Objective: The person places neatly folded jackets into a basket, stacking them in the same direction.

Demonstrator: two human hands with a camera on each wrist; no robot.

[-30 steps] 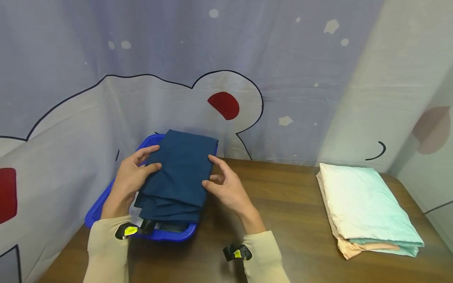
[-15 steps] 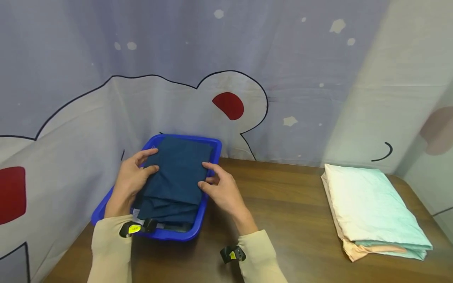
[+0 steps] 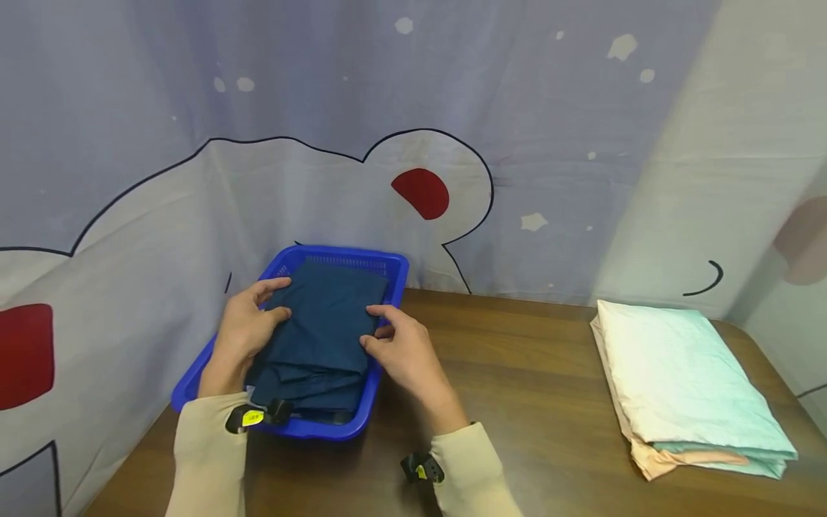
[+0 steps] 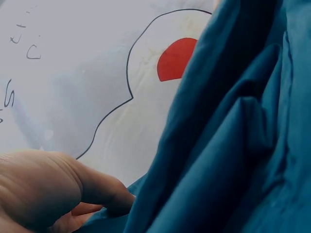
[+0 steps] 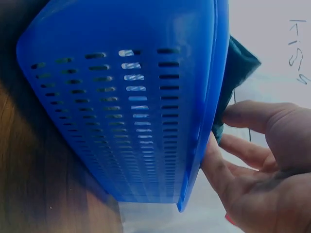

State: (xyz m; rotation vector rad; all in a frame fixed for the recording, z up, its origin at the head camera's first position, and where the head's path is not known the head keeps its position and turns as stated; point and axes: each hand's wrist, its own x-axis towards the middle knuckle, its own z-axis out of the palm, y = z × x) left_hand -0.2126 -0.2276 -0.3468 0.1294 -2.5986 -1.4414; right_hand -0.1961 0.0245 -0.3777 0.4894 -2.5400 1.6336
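Note:
A folded dark teal cloth point(image 3: 326, 312) lies inside the blue plastic basket point(image 3: 398, 276) in the head view, its layers loose along the front edge. My left hand point(image 3: 245, 327) pinches the cloth's left side, and the left wrist view has its thumb against the hanging teal folds point(image 4: 233, 141). On the opposite side, my right hand point(image 3: 403, 352) pinches the right edge between thumb and fingers. In the right wrist view, this hand point(image 5: 274, 165) is at the basket's rim, with fingers touching it and a corner of the cloth point(image 5: 238, 63) sticking out above. Some fingertips are hidden.
A folded bundle of pale mint and peach fabric point(image 3: 685, 380) lies on the right of the wooden table point(image 3: 517, 373). A printed curtain point(image 3: 310, 194) stands right behind the basket and along its left side.
Both hands have lowered the teal cloth into the basket, so the back rim now shows around it. The head view has shifted slightly; the pale bundle stays on the table.

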